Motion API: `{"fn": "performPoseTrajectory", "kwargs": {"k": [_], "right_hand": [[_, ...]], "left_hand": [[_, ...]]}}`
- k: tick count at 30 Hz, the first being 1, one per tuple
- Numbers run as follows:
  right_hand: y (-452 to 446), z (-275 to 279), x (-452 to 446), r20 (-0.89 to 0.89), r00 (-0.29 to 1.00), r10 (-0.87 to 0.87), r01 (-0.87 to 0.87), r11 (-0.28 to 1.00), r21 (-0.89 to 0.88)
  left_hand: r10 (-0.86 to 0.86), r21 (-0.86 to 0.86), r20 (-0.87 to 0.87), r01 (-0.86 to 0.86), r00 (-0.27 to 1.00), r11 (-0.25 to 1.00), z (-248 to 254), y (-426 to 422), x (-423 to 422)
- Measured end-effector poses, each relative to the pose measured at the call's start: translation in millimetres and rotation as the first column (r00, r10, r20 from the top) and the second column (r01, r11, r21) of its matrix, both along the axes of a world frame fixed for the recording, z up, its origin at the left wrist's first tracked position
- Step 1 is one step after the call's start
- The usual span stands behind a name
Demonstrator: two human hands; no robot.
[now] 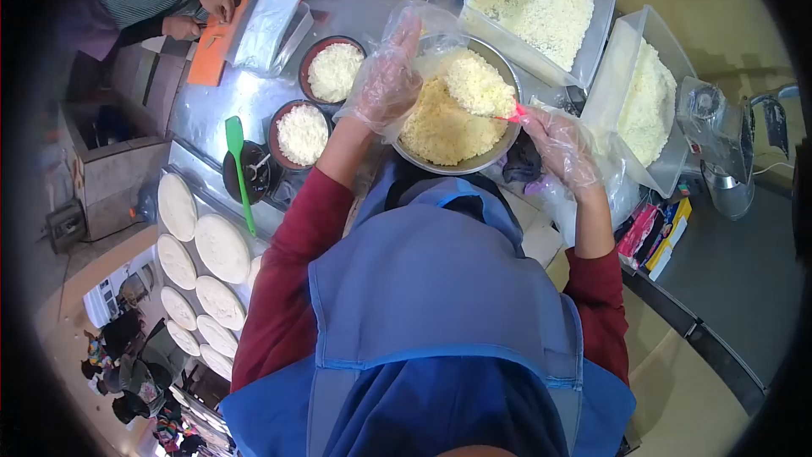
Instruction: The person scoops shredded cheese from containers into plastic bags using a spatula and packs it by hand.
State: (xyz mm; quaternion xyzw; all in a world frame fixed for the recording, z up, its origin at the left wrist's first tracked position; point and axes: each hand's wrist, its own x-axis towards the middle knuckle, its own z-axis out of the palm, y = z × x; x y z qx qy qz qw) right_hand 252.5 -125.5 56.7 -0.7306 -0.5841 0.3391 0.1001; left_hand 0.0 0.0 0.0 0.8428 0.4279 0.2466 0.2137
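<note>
My left hand [391, 76], in a loose clear glove, is at the left rim of a metal bowl [510, 74]. Its fingers hold a clear plastic bag [440, 24] that hangs over the bowl's far left side; glove and bag are hard to tell apart. My right hand [558, 142], gloved too, grips the red handle of a spoon [512, 113] from the right. A heap of pale grated cheese [480, 83] covers the spoon's head above the bowl. Yellower crumbly shreds [448, 131] fill the bowl below.
Two plastic tubs [611, 30] of white gratings stand to the right. On the left are two brown bowls [272, 140] of gratings, a green spatula [240, 173] and flat dough rounds [222, 247]. A co-worker's hands [203, 15] work at an orange board [207, 59].
</note>
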Motion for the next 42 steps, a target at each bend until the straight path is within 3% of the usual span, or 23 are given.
{"fn": "performPoseTrajectory", "kwargs": {"k": [3, 5, 7, 9, 11, 12, 14, 16, 18, 22, 24, 25, 27, 28, 29, 31, 32, 34, 35, 38, 40, 42], "right_hand": [[14.6, -7.7, 0.8, 0.050, 0.996, 0.076, -0.078, 0.996, 0.046], [34.0, -19.2, -7.8, -0.017, 0.981, 0.192, -0.183, 0.956, 0.230], [55.0, -26.6, -31.3, 0.324, 0.907, 0.268, -0.369, 0.877, 0.308], [72.3, -73.7, -48.8, 0.551, 0.814, 0.182, -0.523, 0.641, 0.562], [82.9, -60.1, -81.8, 0.564, 0.811, 0.152, -0.516, 0.641, 0.569], [85.9, -50.8, -90.5, 0.580, 0.805, 0.126, -0.510, 0.644, 0.570], [82.4, -37.2, -91.5, 0.542, 0.829, 0.136, -0.480, 0.670, 0.566], [73.2, -14.7, -88.7, 0.506, 0.850, 0.145, -0.450, 0.697, 0.557], [56.7, 11.0, -71.1, 0.602, 0.794, 0.085, -0.392, 0.828, 0.400], [18.5, -34.7, -11.0, 0.738, 0.671, 0.068, -0.448, 0.830, 0.331], [8.7, -62.6, -3.6, 0.958, 0.251, 0.136, -0.613, 0.789, 0.049], [5.1, -70.0, -2.4, 0.958, 0.251, 0.137, -0.612, 0.789, 0.048], [-5.0, -77.4, -2.5, 0.747, 0.552, 0.372, -0.527, 0.849, -0.033], [-15.2, -73.3, -1.8, 0.534, 0.814, 0.229, -0.431, 0.855, 0.290], [-15.9, -78.2, 1.1, 0.532, 0.816, 0.227, -0.427, 0.857, 0.289], [-10.2, -96.7, 4.9, 0.048, 0.987, 0.152, -0.156, 0.981, 0.117], [-5.0, -104.1, 3.9, 0.046, 0.987, 0.156, -0.160, 0.980, 0.121], [4.9, -115.7, -4.2, 0.328, 0.833, 0.446, -0.484, 0.874, 0.041], [10.4, -121.6, -12.0, 0.325, 0.834, 0.446, -0.484, 0.874, 0.041], [19.8, -125.7, -28.4, 0.282, 0.880, 0.382, -0.388, 0.921, -0.037], [16.1, -118.2, -33.9, 0.070, 0.989, 0.127, -0.121, 0.989, -0.085], [10.2, -104.8, -30.3, 0.046, 0.993, 0.106, -0.102, 0.991, -0.083]], "left_hand": [[-0.028, 0.021, -0.046, 0.029, 0.999, 0.999, -5.5, -9.7, 0.8], [-0.014, 0.062, 0.074, 0.010, 0.997, 0.998, -9.2, -14.4, 2.1], [0.038, 0.029, 0.118, -0.042, 0.992, 0.999, -7.7, -18.7, 4.9], [0.095, -0.009, 0.160, -0.095, 0.983, 0.995, -9.3, -20.0, 4.1], [0.189, -0.191, 0.251, -0.142, 0.949, 0.971, -12.8, -17.2, 0.4], [0.190, -0.190, 0.250, -0.145, 0.949, 0.971, -9.7, -16.2, -2.0], [0.294, -0.355, 0.350, -0.164, 0.890, 0.920, -1.9, -16.7, -6.6], [0.278, -0.321, 0.398, -0.151, 0.874, 0.935, -13.0, -15.9, -9.9], [0.264, -0.289, 0.447, -0.141, 0.855, 0.947, -19.9, -19.2, -13.6], [0.274, -0.276, 0.361, -0.179, 0.891, 0.944, -43.9, -28.6, -20.1], [0.286, -0.252, 0.327, -0.208, 0.901, 0.945, -57.8, -30.7, -18.8], [0.266, -0.209, 0.356, -0.202, 0.896, 0.957, -61.7, -32.6, -16.0], [0.247, -0.167, 0.379, -0.196, 0.892, 0.966, -67.5, -32.4, -15.7], [0.253, -0.162, 0.363, -0.207, 0.897, 0.965, -69.4, -30.0, -16.5], [0.258, -0.154, 0.349, -0.217, 0.901, 0.964, -71.1, -28.3, -16.4], [0.280, -0.240, 0.350, -0.204, 0.894, 0.949, -62.6, -29.5, -15.1], [0.307, -0.323, 0.350, -0.193, 0.885, 0.926, -59.2, -29.2, -15.9], [0.306, -0.332, 0.330, -0.193, 0.893, 0.923, -59.6, -27.1, -19.0], [0.298, -0.345, 0.314, -0.184, 0.901, 0.920, -60.0, -27.1, -19.4], [0.327, -0.451, 0.416, -0.120, 0.849, 0.884, -53.0, -27.9, -17.1], [0.314, -0.408, 0.379, -0.148, 0.870, 0.901, -43.8, -27.9, -16.9], [0.309, -0.371, 0.338, -0.176, 0.889, 0.912, -36.1, -26.8, -18.5]]}}
